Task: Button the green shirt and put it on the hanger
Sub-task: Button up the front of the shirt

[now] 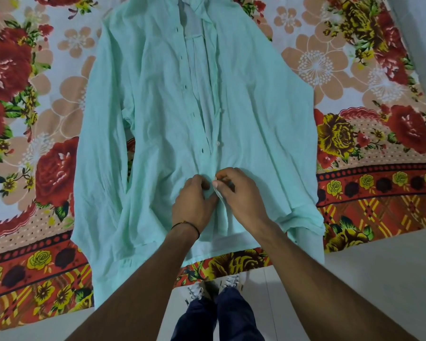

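Fabric of the green shirt point(158, 99), spread mid-frame on a floral bedsheet point(22, 94), is judged thin, limp and crease-prone. The placket's lower edges are pinched by left hand point(194, 200) and right hand point(239, 193); the hold is best kept beside each buttonhole.

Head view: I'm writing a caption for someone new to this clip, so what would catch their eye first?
The pale green shirt lies spread face up, filling the middle, its front open above. Low on its front the two hands, left and right, pinch the plackets together. Around it blazes a floral bedsheet in red, yellow and peach.
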